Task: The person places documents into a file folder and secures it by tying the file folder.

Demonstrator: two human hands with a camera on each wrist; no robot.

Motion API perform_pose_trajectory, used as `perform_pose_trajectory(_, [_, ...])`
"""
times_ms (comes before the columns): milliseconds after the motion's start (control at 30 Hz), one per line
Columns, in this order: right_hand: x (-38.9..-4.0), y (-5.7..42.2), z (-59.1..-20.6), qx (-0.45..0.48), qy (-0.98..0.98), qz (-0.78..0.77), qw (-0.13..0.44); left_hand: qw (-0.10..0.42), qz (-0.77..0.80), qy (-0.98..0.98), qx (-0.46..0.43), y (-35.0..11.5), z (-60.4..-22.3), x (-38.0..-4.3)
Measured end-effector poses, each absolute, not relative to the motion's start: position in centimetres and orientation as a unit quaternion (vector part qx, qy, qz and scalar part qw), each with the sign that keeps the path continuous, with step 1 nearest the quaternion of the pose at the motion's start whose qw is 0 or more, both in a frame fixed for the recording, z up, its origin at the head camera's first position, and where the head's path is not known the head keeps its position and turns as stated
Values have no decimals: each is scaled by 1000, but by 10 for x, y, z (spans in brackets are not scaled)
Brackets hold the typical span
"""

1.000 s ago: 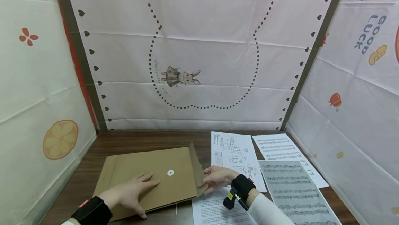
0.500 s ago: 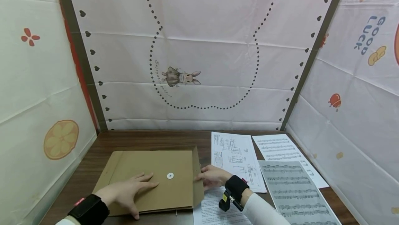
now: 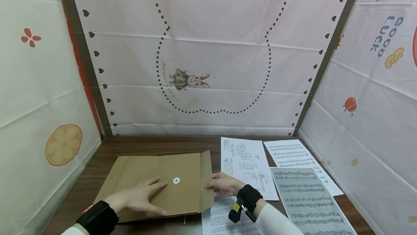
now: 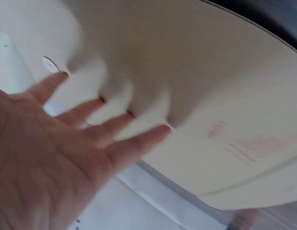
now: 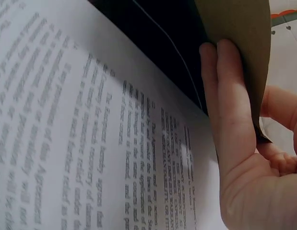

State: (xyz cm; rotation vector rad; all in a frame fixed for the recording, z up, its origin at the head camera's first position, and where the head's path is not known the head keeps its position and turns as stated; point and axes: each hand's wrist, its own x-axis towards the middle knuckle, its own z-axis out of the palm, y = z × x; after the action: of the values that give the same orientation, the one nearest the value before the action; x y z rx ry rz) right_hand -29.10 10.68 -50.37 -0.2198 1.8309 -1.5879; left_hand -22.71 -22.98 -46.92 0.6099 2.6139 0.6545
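A brown kraft document envelope (image 3: 140,168) with a white button disc (image 3: 176,180) is on the desk in front of me. My left hand (image 3: 140,197) rests on it, fingers spread; in the left wrist view several fingertips touch the envelope's face, which carries faint red print. At its right end, my right hand (image 3: 224,184) pinches the creased flap (image 3: 206,170) between thumb and fingers. The right wrist view shows fingers (image 5: 232,105) along the flap's underside, with the thumb side on its other face. A short white string (image 3: 184,219) hangs below the front edge.
A printed text sheet (image 3: 224,218) lies under my right hand. Behind it is a technical drawing (image 3: 242,155). Sheet music (image 3: 286,153) and a grey music sheet (image 3: 306,195) lie further right. Fabric walls (image 3: 215,57) enclose the wooden desk (image 3: 137,146) on three sides.
The flap has swung outward to the right, from more upright to flatter, with my right hand on it. The envelope has shifted slightly; my left thumb has moved rightward near its front edge.
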Motion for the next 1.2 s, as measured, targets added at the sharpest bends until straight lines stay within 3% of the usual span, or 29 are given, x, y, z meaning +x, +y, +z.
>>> perform_pose_trajectory(700, [-281, 92, -492, -108, 658, -659, 348, 86, 193, 973, 92, -143, -455, -249])
perform_pose_trajectory(1200, [-280, 92, -491, -114, 656, -657, 353, 85, 188, 975, 79, -134, -456, -252])
